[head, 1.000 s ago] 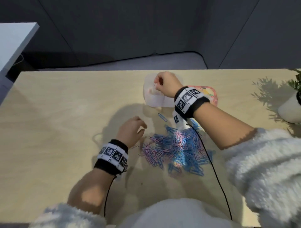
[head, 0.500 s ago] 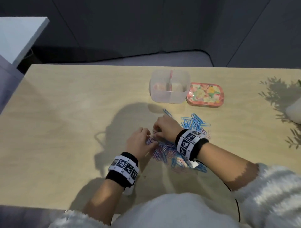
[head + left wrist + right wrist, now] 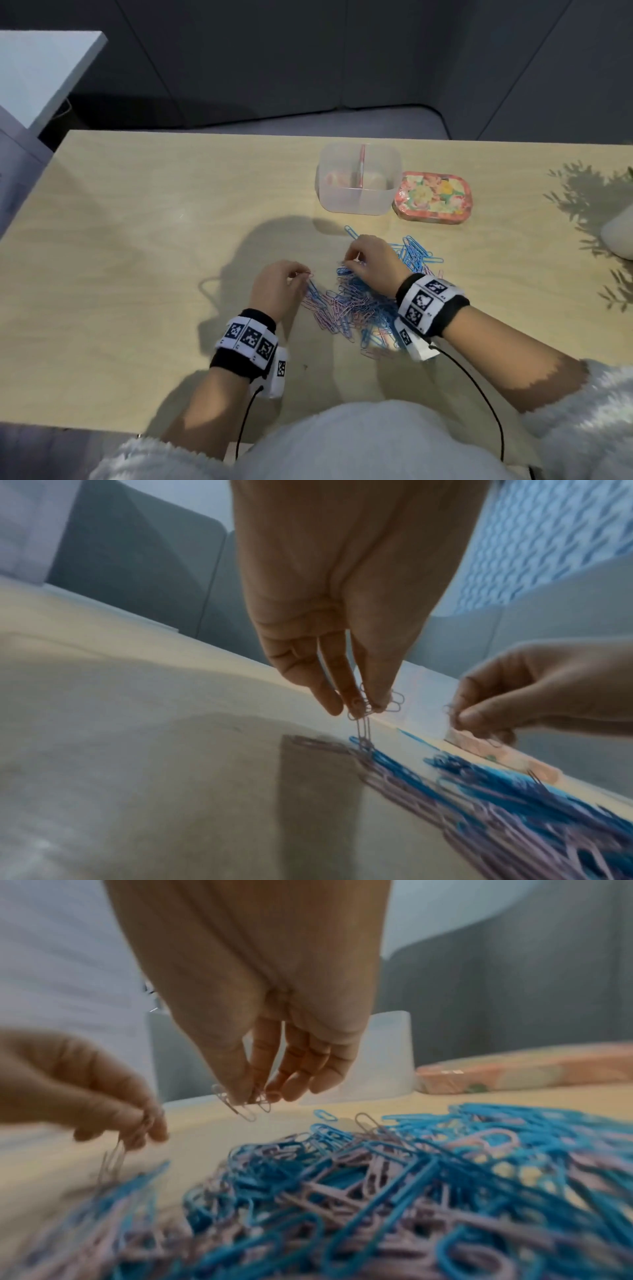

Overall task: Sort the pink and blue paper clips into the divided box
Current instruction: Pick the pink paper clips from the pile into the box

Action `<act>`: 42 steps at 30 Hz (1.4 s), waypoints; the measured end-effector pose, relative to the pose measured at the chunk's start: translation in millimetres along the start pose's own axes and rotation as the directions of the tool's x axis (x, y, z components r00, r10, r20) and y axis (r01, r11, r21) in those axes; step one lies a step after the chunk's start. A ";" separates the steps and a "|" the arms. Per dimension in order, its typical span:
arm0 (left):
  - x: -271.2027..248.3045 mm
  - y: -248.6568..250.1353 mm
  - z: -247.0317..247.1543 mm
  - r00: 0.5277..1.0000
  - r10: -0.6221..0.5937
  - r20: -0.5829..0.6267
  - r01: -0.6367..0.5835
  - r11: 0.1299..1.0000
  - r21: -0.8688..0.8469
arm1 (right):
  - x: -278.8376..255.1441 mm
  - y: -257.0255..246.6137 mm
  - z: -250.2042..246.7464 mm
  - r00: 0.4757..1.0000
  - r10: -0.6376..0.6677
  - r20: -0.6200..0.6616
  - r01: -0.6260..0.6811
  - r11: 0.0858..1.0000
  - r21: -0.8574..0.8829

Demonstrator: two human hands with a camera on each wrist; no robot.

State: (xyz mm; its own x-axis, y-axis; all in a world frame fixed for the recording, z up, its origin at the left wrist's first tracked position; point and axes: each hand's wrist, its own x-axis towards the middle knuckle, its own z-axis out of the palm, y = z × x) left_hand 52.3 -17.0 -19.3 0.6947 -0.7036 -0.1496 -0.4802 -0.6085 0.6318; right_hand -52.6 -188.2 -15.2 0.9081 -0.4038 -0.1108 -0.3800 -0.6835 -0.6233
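Left hand: the left hand (image 3: pixel 277 291) hangs over the left edge of the pile, thumb and fingertips (image 3: pixel 356 704) pinching a small bunch of pink wire paper clips (image 3: pixel 363 715) that dangle down to the table.
Right hand: the right hand (image 3: pixel 371 262) is over the far side of the pile, thumb and fingers pinching a few pale pink paper clips (image 3: pixel 245 1106) just above the surface.
Paper clip pile: a tangled heap of pink and blue paper clips (image 3: pixel 356 305) lies on the light wooden table (image 3: pixel 137 240) between and under both hands; a looser patch of mostly blue clips (image 3: pixel 416 253) spreads to the right of the right hand.
Divided box: the clear plastic box with a central divider (image 3: pixel 359 202) stands beyond the pile, apart from both hands; something pinkish shows in its left compartment, too faint to tell.
Lid: a flat floral-patterned lid (image 3: pixel 431 195) lies just to the right of the box.
Wrists: black bands with black-and-white square markers (image 3: pixel 248 339) are on both wrists.
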 end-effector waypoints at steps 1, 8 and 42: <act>0.9 -1.8 -3.0 1.000 -0.012 -0.008 0.011 0.997 -0.075 | -0.7 0.8 -3.9 0.999 0.050 -0.020 -0.047 0.992 0.121; 0.7 -9.5 -13.8 0.949 -0.256 0.185 0.314 0.689 -0.653 | -0.6 -5.4 -9.6 0.934 0.273 0.232 -0.354 0.611 0.708; 8.5 -19.0 -21.9 0.973 -0.096 0.211 0.054 0.979 0.195 | -16.2 -49.6 49.4 0.967 0.067 0.247 0.015 0.949 -0.316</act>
State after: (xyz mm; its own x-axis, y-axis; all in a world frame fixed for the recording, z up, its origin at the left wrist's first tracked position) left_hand 79.1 -3.4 -15.9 0.6089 -0.7035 -0.3666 -0.5370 -0.7057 0.4622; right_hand -39.8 -117.8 -20.7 0.8957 -0.2859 -0.3405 -0.4025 -0.8467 -0.3479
